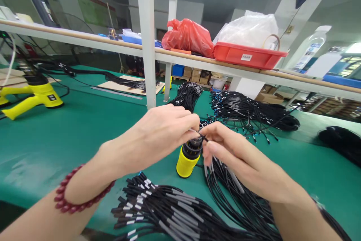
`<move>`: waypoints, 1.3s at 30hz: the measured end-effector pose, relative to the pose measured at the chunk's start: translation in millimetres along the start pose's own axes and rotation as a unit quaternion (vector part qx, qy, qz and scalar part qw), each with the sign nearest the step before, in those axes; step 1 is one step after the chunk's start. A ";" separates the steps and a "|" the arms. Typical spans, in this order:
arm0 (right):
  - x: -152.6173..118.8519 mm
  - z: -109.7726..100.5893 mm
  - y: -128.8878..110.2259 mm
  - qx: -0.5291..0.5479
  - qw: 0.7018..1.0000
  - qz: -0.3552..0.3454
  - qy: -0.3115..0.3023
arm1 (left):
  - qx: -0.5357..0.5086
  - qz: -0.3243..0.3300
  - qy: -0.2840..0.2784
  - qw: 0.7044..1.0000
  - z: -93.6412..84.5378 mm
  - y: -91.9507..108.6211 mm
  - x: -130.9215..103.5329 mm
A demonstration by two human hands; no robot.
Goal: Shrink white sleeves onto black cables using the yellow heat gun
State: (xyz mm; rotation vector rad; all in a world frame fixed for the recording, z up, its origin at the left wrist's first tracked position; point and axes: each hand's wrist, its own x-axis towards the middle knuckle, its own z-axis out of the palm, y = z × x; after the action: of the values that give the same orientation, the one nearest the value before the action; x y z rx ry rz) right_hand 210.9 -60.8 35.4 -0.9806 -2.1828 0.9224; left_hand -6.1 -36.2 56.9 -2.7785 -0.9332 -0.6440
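Observation:
My left hand (pixel 169 126), with a dark red bead bracelet (pixel 63 196) on the wrist, pinches one end of a thin black cable (pixel 203 137). Close beside it, my right hand (pixel 228 145) has its fingers closed on the same cable. The piece is held above a yellow and black heat gun (pixel 186 164), whose upper end is partly behind the hands. Below lies a large bundle of black cables (pixel 180 211) with grey sleeves and white tags. More black cables (pixel 225 181) pass under my right hand.
A white post (pixel 148 38) and a shelf (pixel 180 57) with a red tray (pixel 248 56) and a red bag (pixel 188 38) stand ahead. Cable bundles (pixel 248 109) lie behind the hands on the green table (pixel 84 128). Another yellow heat gun (pixel 42 94) is at left.

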 end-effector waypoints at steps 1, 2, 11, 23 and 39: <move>4.4 -0.7 2.8 0.010 1.000 0.003 0.017 | -0.002 -0.015 0.001 1.000 4.2 -0.2 3.4; 8.7 -2.0 6.5 0.006 0.999 0.004 0.046 | -0.006 -0.033 -0.001 0.999 8.7 -1.6 5.6; 27.9 -10.0 42.6 -0.065 0.984 0.030 0.163 | -0.079 -0.135 -0.017 0.988 36.9 -26.6 4.7; 37.9 -7.8 62.5 -0.116 0.974 0.048 0.189 | -0.244 -0.214 0.041 0.945 66.1 -35.0 13.0; 37.8 -6.5 71.0 -0.132 0.970 0.055 0.197 | -0.286 -0.237 0.066 0.926 74.1 -37.9 14.8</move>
State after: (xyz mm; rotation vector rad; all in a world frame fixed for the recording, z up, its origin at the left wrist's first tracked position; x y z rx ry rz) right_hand 222.6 6.6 -7.5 -1.2974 -1.9534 0.4371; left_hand 7.7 21.5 -3.2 -2.9183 -1.6315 -1.3494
